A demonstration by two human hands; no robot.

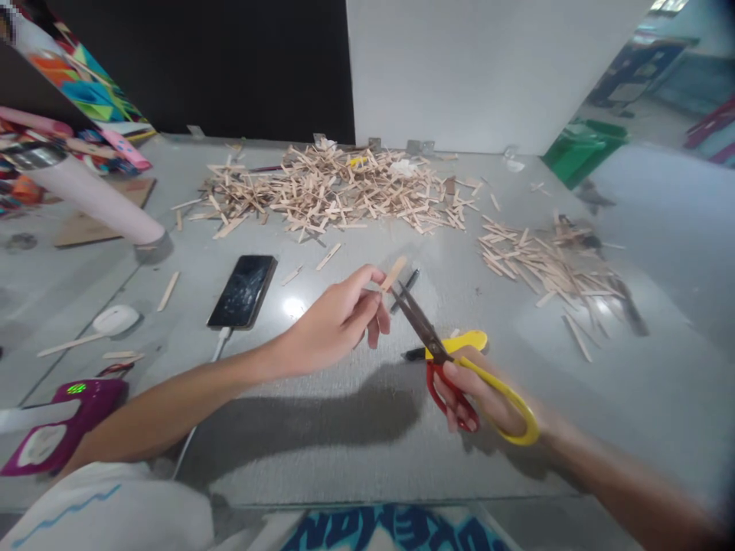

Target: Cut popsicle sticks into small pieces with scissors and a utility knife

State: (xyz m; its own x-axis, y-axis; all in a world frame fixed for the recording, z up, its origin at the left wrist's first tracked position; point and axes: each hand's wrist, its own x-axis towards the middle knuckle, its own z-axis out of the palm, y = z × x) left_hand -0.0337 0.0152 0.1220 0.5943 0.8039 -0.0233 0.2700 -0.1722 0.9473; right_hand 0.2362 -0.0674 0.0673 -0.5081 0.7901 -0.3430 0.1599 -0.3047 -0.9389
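Between the thumb and fingers of my left hand is a short flat wooden craft stick, its upper end pointing up and away. My right hand grips a pair of scissors with one red and one yellow handle loop. The dark blades are slightly apart, their tips close to the stick's lower end; I cannot tell whether they touch it. Beneath the blades lies a dark pen. Under the scissors rests a yellow-handled tool with a black tip, partly hidden by my right hand.
A large heap of wooden sticks spreads along the back, with a smaller pile at right. A phone on a white cable, a pale bottle and a purple device occupy the left. A green bin stands at back right.
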